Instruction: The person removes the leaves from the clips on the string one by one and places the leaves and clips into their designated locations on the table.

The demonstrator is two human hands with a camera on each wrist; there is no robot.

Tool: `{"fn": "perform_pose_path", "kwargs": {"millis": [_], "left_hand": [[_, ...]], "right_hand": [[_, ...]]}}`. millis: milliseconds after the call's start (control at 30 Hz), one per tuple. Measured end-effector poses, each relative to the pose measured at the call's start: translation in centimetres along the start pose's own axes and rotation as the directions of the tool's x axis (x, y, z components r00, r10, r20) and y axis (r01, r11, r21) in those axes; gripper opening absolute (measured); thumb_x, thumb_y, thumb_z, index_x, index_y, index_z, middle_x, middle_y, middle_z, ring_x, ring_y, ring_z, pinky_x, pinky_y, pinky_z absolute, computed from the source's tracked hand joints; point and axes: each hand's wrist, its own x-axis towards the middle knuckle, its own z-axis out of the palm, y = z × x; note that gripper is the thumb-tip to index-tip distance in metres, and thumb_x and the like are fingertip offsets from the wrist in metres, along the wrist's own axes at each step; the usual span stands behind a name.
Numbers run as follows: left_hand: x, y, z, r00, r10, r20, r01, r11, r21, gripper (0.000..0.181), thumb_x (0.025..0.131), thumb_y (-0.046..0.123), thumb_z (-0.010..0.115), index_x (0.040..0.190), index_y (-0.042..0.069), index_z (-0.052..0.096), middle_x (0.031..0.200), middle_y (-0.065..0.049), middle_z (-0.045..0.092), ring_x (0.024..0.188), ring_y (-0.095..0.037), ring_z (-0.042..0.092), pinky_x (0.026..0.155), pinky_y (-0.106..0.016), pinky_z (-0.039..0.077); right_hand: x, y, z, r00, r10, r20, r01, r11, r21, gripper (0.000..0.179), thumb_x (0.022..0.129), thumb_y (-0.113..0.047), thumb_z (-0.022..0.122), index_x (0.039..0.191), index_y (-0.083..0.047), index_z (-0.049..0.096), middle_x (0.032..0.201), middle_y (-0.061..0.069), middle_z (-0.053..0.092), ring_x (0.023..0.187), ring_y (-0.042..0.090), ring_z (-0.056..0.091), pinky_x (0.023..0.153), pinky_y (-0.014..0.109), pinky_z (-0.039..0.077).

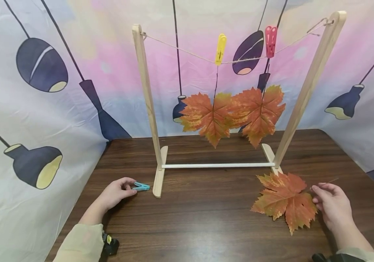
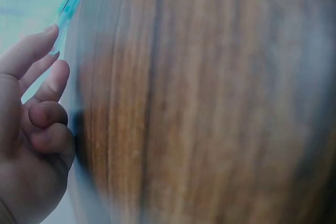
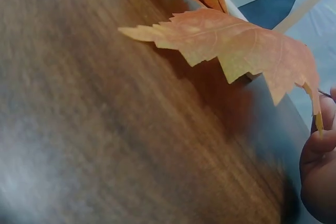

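Note:
At the left of the table my left hand [image 1: 117,193] pinches a light blue clothespin [image 1: 142,186] between thumb and fingers; the left wrist view shows the same clothespin [image 2: 69,4] at the fingertips. On the right, my right hand [image 1: 333,204] pinches the thin stem of an orange maple leaf [image 1: 286,200], whose blade spreads to the left just above the table. Two more maple leaves hang from a string: one leaf [image 1: 211,116] under a yellow clothespin [image 1: 221,49], the other leaf [image 1: 261,112] under a red clothespin [image 1: 270,42].
A wooden frame with a left post [image 1: 147,94] and right post [image 1: 308,87] stands on the brown table [image 1: 206,218]. A white rod [image 1: 218,165] joins its feet low down. The string [image 1: 187,50] sags between the post tops. A printed cloth [image 1: 75,109] hangs behind.

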Motion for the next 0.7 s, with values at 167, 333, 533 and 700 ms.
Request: {"fn": "perform_pose_path", "kwargs": {"millis": [167, 333, 533, 700], "left_hand": [[0.11, 0.24, 0.02, 1.000, -0.018, 0.012, 0.017, 0.999, 0.033, 0.043, 0.084, 0.027, 0.070, 0.117, 0.002, 0.059, 0.075, -0.002, 0.053, 0.065, -0.018, 0.046, 0.060, -0.030, 0.037], [0.18, 0.42, 0.00, 1.000, -0.027, 0.012, 0.026, 0.997, 0.067, 0.040, 0.084, 0.026, 0.070, 0.115, 0.003, 0.060, 0.075, -0.003, 0.051, 0.064, -0.017, 0.045, 0.058, -0.030, 0.036], [0.14, 0.52, 0.03, 0.999, -0.051, 0.008, 0.049, 0.993, 0.103, 0.041, 0.085, 0.027, 0.069, 0.117, 0.004, 0.059, 0.075, -0.003, 0.051, 0.063, -0.017, 0.045, 0.058, -0.031, 0.036], [-0.02, 0.59, 0.09, 0.998, -0.059, 0.005, 0.058, 0.991, 0.125, 0.041, 0.085, 0.027, 0.069, 0.117, 0.004, 0.058, 0.075, -0.003, 0.051, 0.063, -0.017, 0.045, 0.058, -0.031, 0.036]], "right_hand": [[-0.10, 0.41, -0.28, 1.000, 0.002, -0.003, -0.002, 1.000, 0.000, 0.028, 0.088, -0.009, 0.065, 0.102, -0.010, 0.041, 0.078, -0.009, 0.068, 0.054, 0.005, 0.057, 0.045, 0.018, 0.043], [-0.10, 0.61, -0.39, 1.000, -0.011, -0.008, 0.012, 0.999, 0.029, 0.028, 0.088, -0.010, 0.065, 0.101, -0.009, 0.041, 0.077, -0.008, 0.068, 0.053, 0.005, 0.057, 0.044, 0.018, 0.044], [-0.07, 0.72, -0.32, 0.999, -0.029, -0.013, 0.029, 0.999, 0.019, 0.030, 0.088, -0.011, 0.066, 0.102, -0.008, 0.039, 0.076, -0.008, 0.067, 0.053, 0.005, 0.056, 0.044, 0.017, 0.043], [-0.03, 0.73, -0.20, 0.999, -0.030, -0.016, 0.030, 0.999, -0.021, 0.031, 0.088, -0.010, 0.065, 0.102, -0.009, 0.038, 0.076, -0.009, 0.066, 0.054, 0.005, 0.057, 0.045, 0.018, 0.044]]}}
